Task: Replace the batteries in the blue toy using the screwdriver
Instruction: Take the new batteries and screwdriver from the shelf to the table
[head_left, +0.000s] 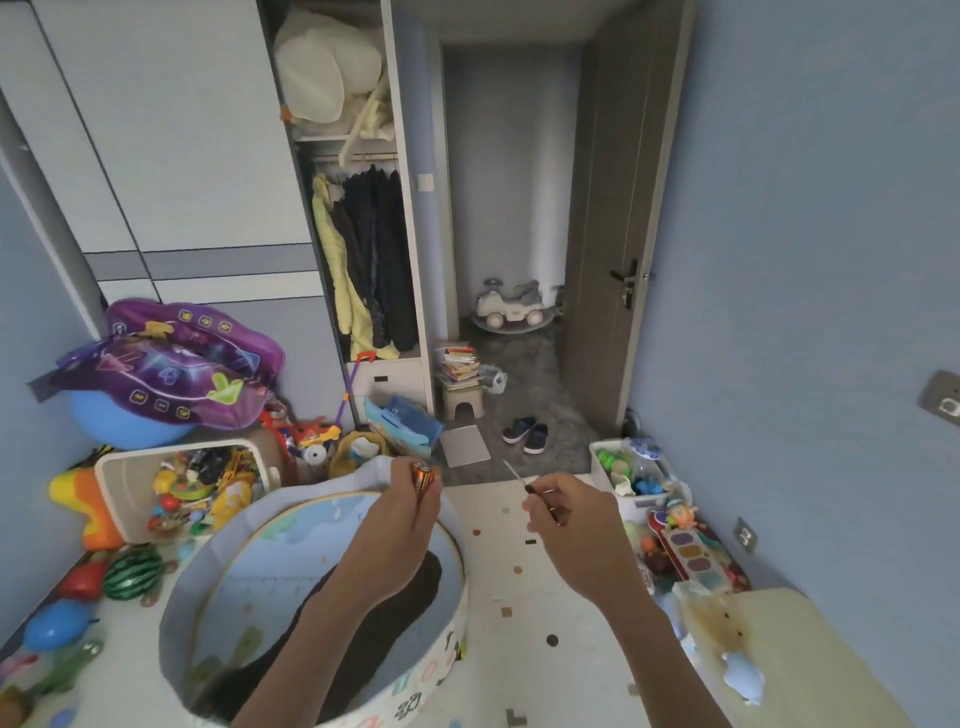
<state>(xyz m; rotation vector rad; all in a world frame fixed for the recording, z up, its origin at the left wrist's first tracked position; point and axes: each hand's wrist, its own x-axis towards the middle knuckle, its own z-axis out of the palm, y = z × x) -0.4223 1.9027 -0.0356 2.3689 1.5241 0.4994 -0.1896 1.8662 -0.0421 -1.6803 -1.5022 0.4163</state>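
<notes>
Head view. My left hand (410, 506) is raised over the far rim of the round fabric bin (332, 613), fingers pressed together around batteries (422, 475); their orange and dark ends stick out above the fingertips. I cannot tell how many there are.

My right hand (569, 512) is up to the right of the left, apart from it, over the white spotted floor mat (519, 597). Thumb and forefinger pinch the dark handle of the screwdriver (524, 480); its thin metal shaft points up and left, toward the far side of the room. The other fingers are curled in.

A blue toy (745, 675) lies at the near right, on the edge of a pale yellow table (831, 665), well apart from both hands. Blurred; I cannot tell its shape or whether any cover is open.

Left: an open white box of toys (182, 488), a watermelon-patterned ball (132, 571) nearer, a purple play mat (176, 364) heaped on a blue ball behind.

Right, by the wall: a small white tub of toys (623, 470).

Far: an open wardrobe with hanging clothes (363, 260), a ride-on car (511, 306) in the doorway, a pair of dark shoes (527, 435) on the grey rug.
</notes>
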